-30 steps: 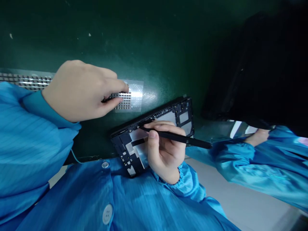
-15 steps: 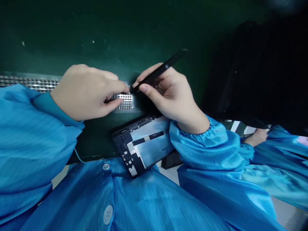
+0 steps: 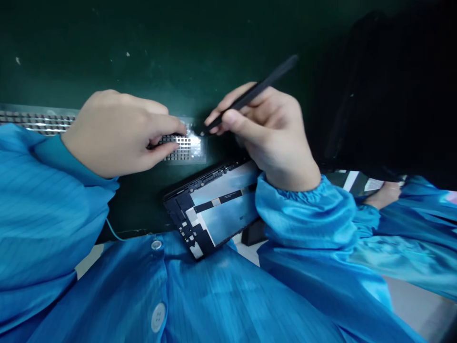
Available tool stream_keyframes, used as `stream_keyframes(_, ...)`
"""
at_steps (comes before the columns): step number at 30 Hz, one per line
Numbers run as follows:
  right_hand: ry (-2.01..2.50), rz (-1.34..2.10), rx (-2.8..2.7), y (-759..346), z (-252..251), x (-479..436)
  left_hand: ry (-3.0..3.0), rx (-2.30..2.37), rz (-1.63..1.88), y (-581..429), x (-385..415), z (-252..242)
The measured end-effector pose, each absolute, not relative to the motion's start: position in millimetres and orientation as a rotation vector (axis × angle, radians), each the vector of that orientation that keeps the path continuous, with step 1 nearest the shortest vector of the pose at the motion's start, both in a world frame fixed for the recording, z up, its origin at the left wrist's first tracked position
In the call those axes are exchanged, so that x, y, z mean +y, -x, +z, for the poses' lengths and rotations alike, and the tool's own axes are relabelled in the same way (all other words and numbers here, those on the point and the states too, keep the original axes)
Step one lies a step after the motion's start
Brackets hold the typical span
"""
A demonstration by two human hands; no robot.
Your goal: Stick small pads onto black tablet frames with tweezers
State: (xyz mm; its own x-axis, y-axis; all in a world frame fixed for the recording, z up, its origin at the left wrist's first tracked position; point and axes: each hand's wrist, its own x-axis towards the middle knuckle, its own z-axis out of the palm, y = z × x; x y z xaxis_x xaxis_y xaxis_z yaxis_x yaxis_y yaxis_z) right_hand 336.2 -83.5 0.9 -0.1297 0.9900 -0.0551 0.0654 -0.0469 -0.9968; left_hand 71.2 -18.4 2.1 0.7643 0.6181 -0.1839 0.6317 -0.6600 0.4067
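Observation:
My left hand (image 3: 121,131) lies over a clear strip of small dark square pads (image 3: 183,151), thumb and forefinger closed on it near its right end. The strip passes beneath that hand and out on the left. My right hand (image 3: 273,131) grips slim black tweezers (image 3: 250,93) like a pen, tip pointing down-left. A tiny pale piece (image 3: 202,134) shows at the tip, just off the end of the strip; whether it is pinched I cannot tell. Below the hands, an opened tablet-like device (image 3: 217,209) rests tilted at the table edge, its inner side up.
The green table (image 3: 200,47) carries a few pale specks. A large black shape (image 3: 389,105) fills the right side. Beyond my right sleeve, another person's hand (image 3: 385,194) and blue sleeve are visible. My blue smock (image 3: 214,295) lies against the device's lower corner.
The tweezers and my right hand have moved up and right, away from the strip's end. A tiny pale piece now shows at the tip. My left hand keeps its hold on the strip.

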Motion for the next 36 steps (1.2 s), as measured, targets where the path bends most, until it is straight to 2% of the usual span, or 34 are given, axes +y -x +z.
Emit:
stream_keyframes(5, 1.499, 0.667, -1.047, -334.5, 7.0, -159.0, -2.474, 0.937, 0.014, -70.6, -18.1, 1.1)
stream_keyframes(7, 1.548, 0.530, -1.056, -330.0, 1.6, -181.8, -2.512, 0.942, 0.004, -70.5, -17.8, 0.8)
stream_keyframes(15, 1.552, 0.495, -1.158, -324.9, -20.2, -189.8, -2.492, 0.983, 0.071, -63.3, -16.3, -7.1)
stream_keyframes(20, 1.724, 0.368, -1.440, -328.9, 3.4, -192.2, -2.454, 0.996, 0.051, -64.2, -17.0, -7.3)
stream_keyframes(23, 1.700, 0.466, -1.576, -332.9, 24.4, -169.3, -2.458, 1.003, 0.019, -67.6, -17.7, -2.1)
stream_keyframes(29, 1.332, 1.123, -1.731, -332.3, 10.1, -86.8, -2.564, 0.991, -0.022, -72.3, -18.9, 2.5)
stream_keyframes(36, 1.359, 1.264, -1.590, -323.6, -4.4, -82.4, -2.632, 0.939, -0.025, -71.2, -18.2, -1.6)
